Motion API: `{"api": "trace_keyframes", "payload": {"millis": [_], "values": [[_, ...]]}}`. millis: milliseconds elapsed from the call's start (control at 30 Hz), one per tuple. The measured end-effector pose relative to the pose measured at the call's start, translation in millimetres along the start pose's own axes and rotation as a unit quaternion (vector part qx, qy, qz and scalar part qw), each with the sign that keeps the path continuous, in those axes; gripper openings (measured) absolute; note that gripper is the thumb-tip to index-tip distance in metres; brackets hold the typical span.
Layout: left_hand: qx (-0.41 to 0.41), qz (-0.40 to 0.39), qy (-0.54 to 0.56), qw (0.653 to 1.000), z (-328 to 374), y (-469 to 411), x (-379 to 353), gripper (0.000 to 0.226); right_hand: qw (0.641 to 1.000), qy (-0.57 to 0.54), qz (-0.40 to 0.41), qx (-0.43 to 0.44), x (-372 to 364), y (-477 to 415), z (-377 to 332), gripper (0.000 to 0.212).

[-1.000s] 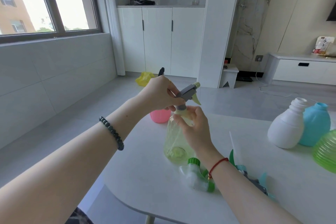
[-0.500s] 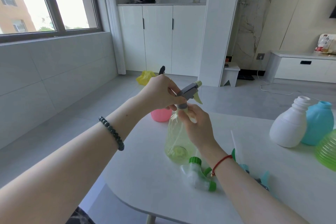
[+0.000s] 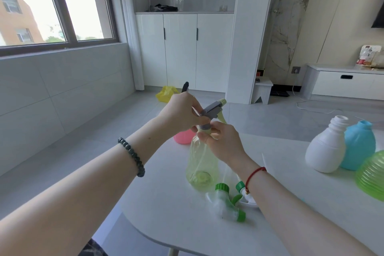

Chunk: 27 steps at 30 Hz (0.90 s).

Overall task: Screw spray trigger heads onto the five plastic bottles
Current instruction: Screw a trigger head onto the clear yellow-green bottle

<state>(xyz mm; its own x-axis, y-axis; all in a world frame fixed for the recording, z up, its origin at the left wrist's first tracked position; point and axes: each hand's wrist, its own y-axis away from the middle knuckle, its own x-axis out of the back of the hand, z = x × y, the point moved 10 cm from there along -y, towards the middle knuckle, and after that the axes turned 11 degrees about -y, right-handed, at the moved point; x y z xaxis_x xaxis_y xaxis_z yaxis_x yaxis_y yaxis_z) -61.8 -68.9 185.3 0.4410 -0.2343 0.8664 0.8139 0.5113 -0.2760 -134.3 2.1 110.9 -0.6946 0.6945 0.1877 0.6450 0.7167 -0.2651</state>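
Up close over the white desk (image 3: 166, 210), I see both hands meeting at the neck of a translucent yellow-green bottle (image 3: 202, 164) that stands upright on the desk. My left hand (image 3: 184, 113) is curled around the back of the grey spray trigger head (image 3: 212, 108), fingers closed on it, the pale nozzle pointing away to the right. My right hand (image 3: 225, 141) is wrapped around the bottle just under the collar (image 3: 204, 129), thumb and fingers pinched on the neck. A dark bead bracelet (image 3: 132, 159) sits on the left wrist, a red string (image 3: 254, 174) on the right. Just in front of the bottle lie loose trigger heads with green collars (image 3: 226, 202), partly hidden by the right forearm. Off to the right, well apart, stand an open-necked white bottle (image 3: 325, 149), a blue bottle (image 3: 359, 145) touching or just behind it, and a ribbed green bottle (image 3: 372, 174) cut by the frame edge. A pink bottle (image 3: 184, 138) peeks out behind the left hand; I cannot tell whether a head is on it
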Motion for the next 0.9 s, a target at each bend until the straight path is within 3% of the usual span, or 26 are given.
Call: {"api": "trace_keyframes", "payload": {"millis": [133,267,333,467,600,667,767,900], "values": [[-0.012,0.009,0.006,1.0,0,8,2,0.011,1.0,-0.008,-0.017,-0.006,-1,2,1,0.019],[0.066,0.049,0.212,0.974,-43,31,-11,0.039,0.998,-0.013,-0.054,0.004,-6,3,-2,0.012],[0.077,0.013,0.241,0.967,-65,44,-39,0.054,0.997,-0.016,-0.08,0.004,-10,3,-2,0.01],[0.083,-0.089,0.196,0.973,-96,64,-103,0.089,0.992,-0.025,-0.12,0.015,-26,-2,-9,0.017],[0.11,-0.027,0.254,0.96,-115,57,-115,0.073,0.992,-0.031,-0.12,0.038,-47,-13,-13,0.022],[0.131,0.011,0.257,0.958,-130,53,-110,0.07,0.992,-0.037,-0.118,0.031,-57,-19,-5,0.036],[0.159,0.045,0.229,0.959,-153,47,-99,0.077,0.99,-0.026,-0.126,-0.055,-68,-24,33,0.066],[0.189,0.06,0.215,0.956,-182,36,-89,0.083,0.98,-0.03,-0.156,-0.116,-84,-19,76,0.067]]}}
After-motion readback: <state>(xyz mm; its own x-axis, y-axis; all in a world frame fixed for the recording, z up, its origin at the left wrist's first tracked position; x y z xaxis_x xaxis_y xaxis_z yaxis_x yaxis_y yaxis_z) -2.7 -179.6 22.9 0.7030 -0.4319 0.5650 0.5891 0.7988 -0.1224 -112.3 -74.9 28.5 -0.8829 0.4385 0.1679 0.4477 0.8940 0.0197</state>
